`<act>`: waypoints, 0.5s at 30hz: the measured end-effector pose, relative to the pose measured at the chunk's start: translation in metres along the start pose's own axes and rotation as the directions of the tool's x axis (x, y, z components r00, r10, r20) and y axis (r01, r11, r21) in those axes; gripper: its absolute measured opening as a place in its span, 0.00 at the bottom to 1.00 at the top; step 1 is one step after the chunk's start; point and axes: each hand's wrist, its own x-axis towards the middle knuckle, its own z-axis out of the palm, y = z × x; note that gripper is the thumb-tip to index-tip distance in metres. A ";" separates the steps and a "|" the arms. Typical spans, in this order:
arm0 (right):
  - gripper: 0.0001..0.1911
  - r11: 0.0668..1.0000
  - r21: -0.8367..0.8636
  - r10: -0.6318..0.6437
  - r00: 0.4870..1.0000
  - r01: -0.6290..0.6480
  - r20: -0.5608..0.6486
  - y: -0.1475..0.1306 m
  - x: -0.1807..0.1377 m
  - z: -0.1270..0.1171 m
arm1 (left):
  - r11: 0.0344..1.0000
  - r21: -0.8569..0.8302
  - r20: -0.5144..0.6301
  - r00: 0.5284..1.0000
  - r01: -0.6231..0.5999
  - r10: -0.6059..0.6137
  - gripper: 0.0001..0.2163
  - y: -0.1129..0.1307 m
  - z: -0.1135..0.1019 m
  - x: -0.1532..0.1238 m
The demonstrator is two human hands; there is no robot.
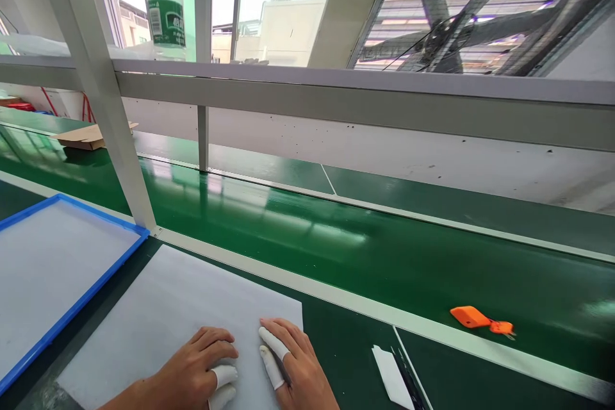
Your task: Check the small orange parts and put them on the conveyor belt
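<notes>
Both my hands rest on a white foam sheet (pixel 158 314) lying on the dark bench in front of me. My left hand (pixel 202 365) is curled, with white finger cots on thumb and finger tips, pressed down on the sheet. My right hand (pixel 293 365) lies beside it, fingers bent and close together, two of them in white cots; something dark shows under them, which I cannot make out. The two hands nearly touch.
A blue-framed tray (pixel 72 307) holding a white sheet sits at the left. A green conveyor belt (pixel 336 243) runs behind, carrying an orange part (pixel 473 317). A small white piece (pixel 391 375) lies at the right. A plastic bottle (pixel 166 6) stands on the frame rail, and a cardboard piece (pixel 86 136) lies far left.
</notes>
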 end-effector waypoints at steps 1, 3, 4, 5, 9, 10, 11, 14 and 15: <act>0.21 1.000 0.005 0.001 1.000 -0.001 -0.002 0.000 0.000 0.000 | 1.000 -0.007 0.000 1.000 -0.001 0.001 0.14 0.000 0.000 0.000; 0.21 1.000 0.014 0.010 1.000 -0.009 -0.008 -0.001 0.001 -0.001 | 1.000 -0.016 0.008 1.000 -0.010 0.010 0.13 0.000 -0.001 0.000; 0.20 1.000 0.016 0.013 1.000 -0.013 -0.012 -0.002 0.002 -0.001 | 1.000 -0.017 0.016 1.000 -0.014 0.015 0.13 -0.001 -0.001 0.000; 0.20 1.000 0.016 0.017 1.000 -0.017 -0.015 -0.002 0.002 -0.002 | 1.000 -0.017 0.023 1.000 -0.020 0.021 0.12 -0.001 -0.001 -0.001; 0.19 0.999 0.020 0.028 0.999 -0.028 -0.019 -0.004 0.004 -0.004 | 0.999 -0.022 0.041 0.999 -0.031 0.032 0.10 -0.003 -0.001 -0.002; 0.19 0.999 0.021 0.030 0.999 -0.029 -0.016 -0.004 0.004 -0.004 | 0.999 -0.023 0.040 0.999 -0.033 0.034 0.10 -0.004 0.000 -0.002; 0.19 0.999 0.019 0.029 0.999 -0.029 -0.016 -0.004 0.004 -0.004 | 0.999 -0.023 0.040 0.999 -0.033 0.034 0.09 -0.004 0.000 -0.003; 0.19 1.000 0.010 0.023 1.000 -0.023 -0.010 -0.004 0.004 -0.003 | 0.999 -0.027 0.029 0.999 -0.033 0.034 0.10 -0.004 0.001 -0.003; 0.19 1.000 0.008 0.024 1.000 -0.024 -0.009 -0.004 0.004 -0.003 | 0.999 -0.026 0.023 0.999 -0.031 0.031 0.10 -0.003 0.001 -0.002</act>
